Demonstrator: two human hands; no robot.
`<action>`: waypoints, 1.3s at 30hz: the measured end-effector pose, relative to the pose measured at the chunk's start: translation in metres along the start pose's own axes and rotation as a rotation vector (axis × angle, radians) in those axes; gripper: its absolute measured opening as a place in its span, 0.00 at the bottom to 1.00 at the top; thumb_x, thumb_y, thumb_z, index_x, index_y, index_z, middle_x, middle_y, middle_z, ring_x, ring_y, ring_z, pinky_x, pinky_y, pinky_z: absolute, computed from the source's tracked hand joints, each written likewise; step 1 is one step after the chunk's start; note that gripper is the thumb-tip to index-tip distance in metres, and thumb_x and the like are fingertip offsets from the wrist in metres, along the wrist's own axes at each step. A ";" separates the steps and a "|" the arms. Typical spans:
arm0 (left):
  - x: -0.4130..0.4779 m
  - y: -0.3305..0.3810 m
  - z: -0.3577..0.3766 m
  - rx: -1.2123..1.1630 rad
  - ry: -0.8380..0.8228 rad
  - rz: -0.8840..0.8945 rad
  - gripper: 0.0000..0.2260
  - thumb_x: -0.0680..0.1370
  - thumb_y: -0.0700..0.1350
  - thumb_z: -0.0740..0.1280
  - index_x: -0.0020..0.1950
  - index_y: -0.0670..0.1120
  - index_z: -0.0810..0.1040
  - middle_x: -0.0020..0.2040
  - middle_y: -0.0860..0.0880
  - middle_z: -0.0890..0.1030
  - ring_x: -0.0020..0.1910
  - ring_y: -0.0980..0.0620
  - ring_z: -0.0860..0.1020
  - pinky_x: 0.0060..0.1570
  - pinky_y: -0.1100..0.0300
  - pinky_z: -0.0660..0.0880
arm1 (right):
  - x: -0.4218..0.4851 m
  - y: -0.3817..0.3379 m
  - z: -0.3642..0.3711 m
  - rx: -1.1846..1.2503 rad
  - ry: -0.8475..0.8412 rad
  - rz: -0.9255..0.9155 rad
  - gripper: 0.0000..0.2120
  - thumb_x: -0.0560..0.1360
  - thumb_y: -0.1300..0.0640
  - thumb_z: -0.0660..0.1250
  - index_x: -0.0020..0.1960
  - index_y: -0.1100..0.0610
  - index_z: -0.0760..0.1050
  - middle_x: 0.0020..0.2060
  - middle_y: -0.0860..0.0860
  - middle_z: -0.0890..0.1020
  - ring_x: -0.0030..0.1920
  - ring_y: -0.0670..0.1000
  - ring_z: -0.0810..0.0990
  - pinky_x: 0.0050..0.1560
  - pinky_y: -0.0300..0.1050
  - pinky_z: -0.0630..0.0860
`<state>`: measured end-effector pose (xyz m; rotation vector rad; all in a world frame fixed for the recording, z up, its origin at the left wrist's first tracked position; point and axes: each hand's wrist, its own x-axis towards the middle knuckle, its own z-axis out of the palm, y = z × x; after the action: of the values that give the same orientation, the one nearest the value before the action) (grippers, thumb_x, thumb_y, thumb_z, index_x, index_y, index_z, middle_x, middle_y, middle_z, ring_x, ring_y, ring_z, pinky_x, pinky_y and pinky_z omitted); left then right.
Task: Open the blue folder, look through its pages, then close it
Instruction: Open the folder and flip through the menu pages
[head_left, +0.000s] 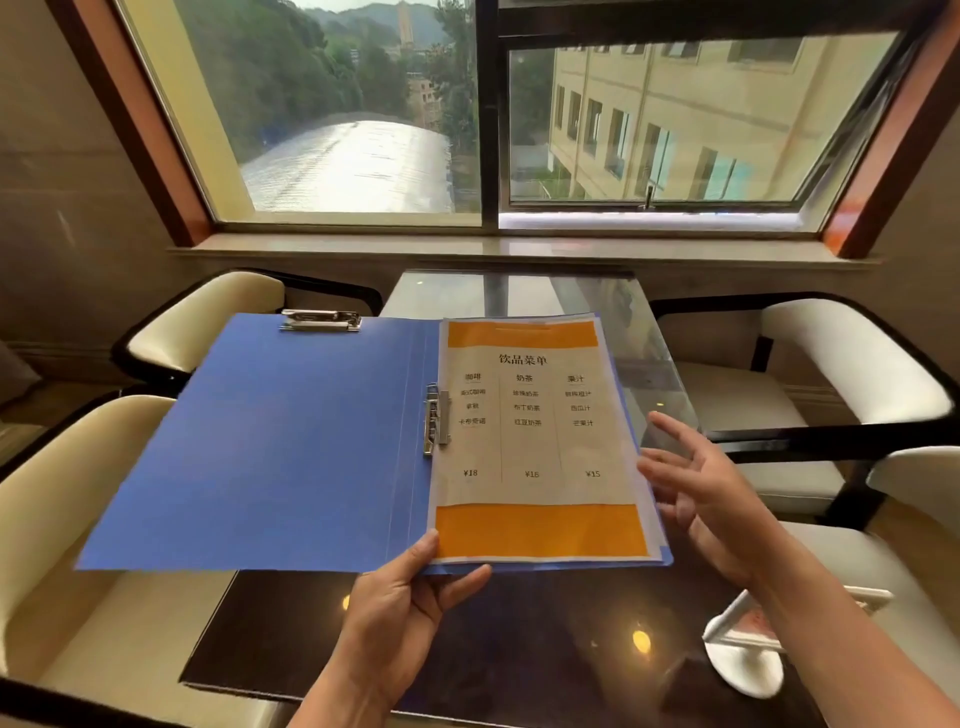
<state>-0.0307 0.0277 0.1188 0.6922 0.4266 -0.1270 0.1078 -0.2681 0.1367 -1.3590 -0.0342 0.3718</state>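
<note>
The blue folder (291, 441) lies open mid-frame above a dark table (291, 639), its lower edge pinched by the left hand (400, 603). The right hand (701, 493), fingers spread and empty, hovers beside the top page (535, 431); lifting just that sheet's outer edge should turn it cleanly.

Blue folder (270, 441) (orange-banded page (540, 447))

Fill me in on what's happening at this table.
A person holds an open blue plastic folder above the dark glossy table. The left hand grips its bottom edge near the spine. The right hand hovers open by the right edge of the orange-banded drinks menu page, not yet touching it. No page is turned.
</note>
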 end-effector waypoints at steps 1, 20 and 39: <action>0.001 0.001 -0.002 0.009 0.011 0.005 0.17 0.78 0.44 0.64 0.64 0.37 0.75 0.54 0.36 0.86 0.51 0.34 0.85 0.39 0.48 0.85 | -0.004 0.004 0.000 -0.015 -0.020 -0.011 0.39 0.66 0.60 0.79 0.71 0.41 0.68 0.59 0.59 0.83 0.56 0.61 0.84 0.44 0.54 0.84; 0.023 -0.014 -0.001 -0.056 0.019 -0.047 0.22 0.73 0.48 0.65 0.64 0.38 0.75 0.56 0.34 0.84 0.53 0.33 0.84 0.40 0.44 0.84 | -0.011 0.026 0.016 -0.206 0.123 -0.050 0.24 0.64 0.39 0.74 0.58 0.45 0.81 0.55 0.51 0.85 0.57 0.55 0.83 0.53 0.56 0.82; 0.032 -0.018 0.005 -0.026 -0.010 -0.039 0.23 0.76 0.50 0.63 0.66 0.38 0.77 0.61 0.35 0.82 0.57 0.36 0.83 0.48 0.42 0.84 | -0.017 -0.016 0.054 -0.024 0.168 -0.186 0.14 0.72 0.46 0.67 0.51 0.55 0.79 0.47 0.52 0.86 0.49 0.56 0.86 0.43 0.50 0.83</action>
<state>-0.0047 0.0120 0.0982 0.6577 0.4318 -0.1617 0.0826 -0.2242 0.1674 -1.3941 -0.0255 0.1000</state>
